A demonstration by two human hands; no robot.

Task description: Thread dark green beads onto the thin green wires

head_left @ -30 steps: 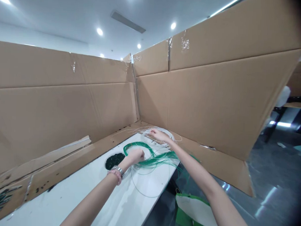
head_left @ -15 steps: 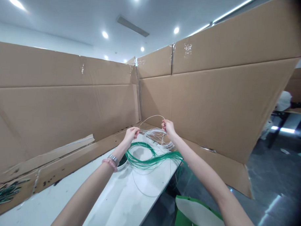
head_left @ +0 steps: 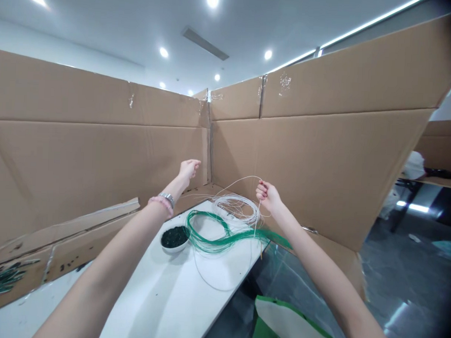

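Left hand has lifted up and left since the last frame, right hand slightly right. White strand arcs leftward from the right fingers, pinched on it, down to white coil at the far end of the desk, below and between both hands; right hand nearer. Left fingers curled together; can't tell if they hold anything.

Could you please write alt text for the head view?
A person's right hand holds a white strand near a white coil; the left hand is raised. A green bundle and a bowl of dark pieces lie on a white table.
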